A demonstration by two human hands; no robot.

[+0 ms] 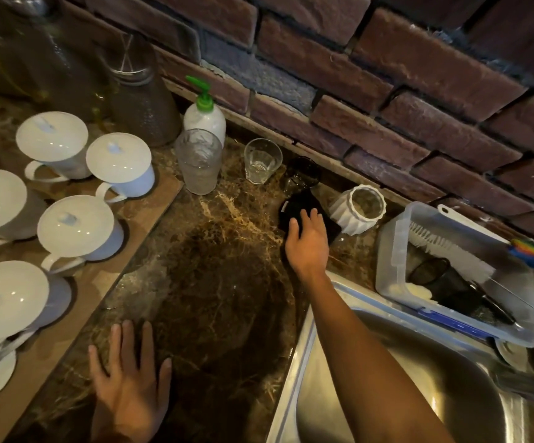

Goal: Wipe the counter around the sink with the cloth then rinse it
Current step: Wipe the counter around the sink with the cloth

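A dark cloth (300,207) lies flat on the brown marble counter (220,251) near the brick wall, behind the steel sink (387,378). My right hand (307,241) reaches over the sink's corner and presses palm-down on the cloth's near part, fingers spread over it. Flat on the counter at the front edge lies my left hand (129,378), fingers apart and holding nothing.
A clear glass (262,161), a dark glass (300,175), a tall ribbed glass (199,161) and a soap pump bottle (204,113) stand behind the cloth. A white ribbed jar (358,209) is right of it. Several white lidded cups (77,228) sit left; a plastic tub (393,251) holds brushes.
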